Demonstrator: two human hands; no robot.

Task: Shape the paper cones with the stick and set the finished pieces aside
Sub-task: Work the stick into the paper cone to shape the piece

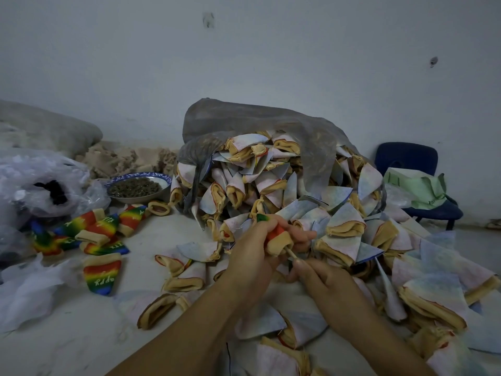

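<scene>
Left hand: my left hand [253, 251] grips a rainbow cone [276, 234].
Right hand: my right hand [322, 280] pinches the stick [290, 253], tip inside the cone.
Finished cones: rainbow pile [89, 234], far left.

The left cones [100, 273] are rainbow-striped with pale lettering. The heaped cones [343, 221] are pale blue and pink with tan rims. The bowl [141, 175] has a blue-patterned rim. The chair [406, 156] is navy, and the sack [244, 118] is grey.
</scene>
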